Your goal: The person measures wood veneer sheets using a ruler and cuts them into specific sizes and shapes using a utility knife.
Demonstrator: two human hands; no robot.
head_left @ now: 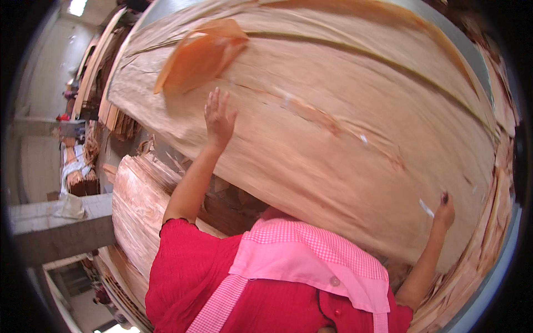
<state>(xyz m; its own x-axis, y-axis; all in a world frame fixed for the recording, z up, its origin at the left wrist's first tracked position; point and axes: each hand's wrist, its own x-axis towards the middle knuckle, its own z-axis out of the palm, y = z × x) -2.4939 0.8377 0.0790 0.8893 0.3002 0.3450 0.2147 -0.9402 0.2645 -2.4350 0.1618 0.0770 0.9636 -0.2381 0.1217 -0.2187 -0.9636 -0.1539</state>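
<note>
A broad sheet of pale wood veneer (333,183) lies in front of me, with a long dark gap running across its far part. Over its left part my left hand (220,119) is open, fingers spread, and nothing is in it. Just beyond those fingertips a curled orange-brown piece of veneer (202,55) stands up off the sheet, blurred. My right hand (444,213) is closed at the sheet's right side around something small and dark, too little of it showing to name. Beside it is a white strip (426,208); another small white patch (363,139) sits along a ragged seam.
At my left stands a stack of veneer (139,205) with rough edges, beside a grey beam (61,227). More stacked sheets (100,66) stand farther off at the upper left. Layered veneer edges (494,222) curve along the right side, next to a blue edge (502,266).
</note>
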